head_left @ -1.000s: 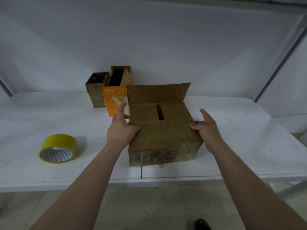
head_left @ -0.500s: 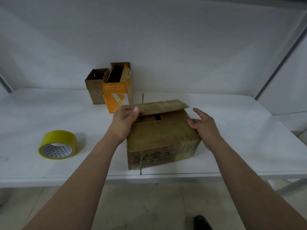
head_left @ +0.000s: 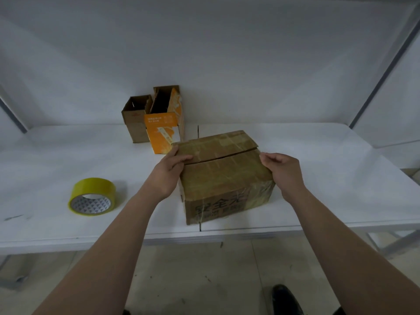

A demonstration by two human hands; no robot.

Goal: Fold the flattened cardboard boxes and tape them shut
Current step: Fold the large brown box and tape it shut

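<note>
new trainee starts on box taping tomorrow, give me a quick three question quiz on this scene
1. True or false: both top flaps of the large brown cardboard box are folded down.
2. Where does the yellow roll of tape lie? A: on top of the box. B: on the white table, left of the box. C: on the floor.
3. How many smaller open-topped cartons stand behind the box?

Key
1. True.
2. B.
3. Two: a plain brown carton and an orange-and-white carton.
</note>
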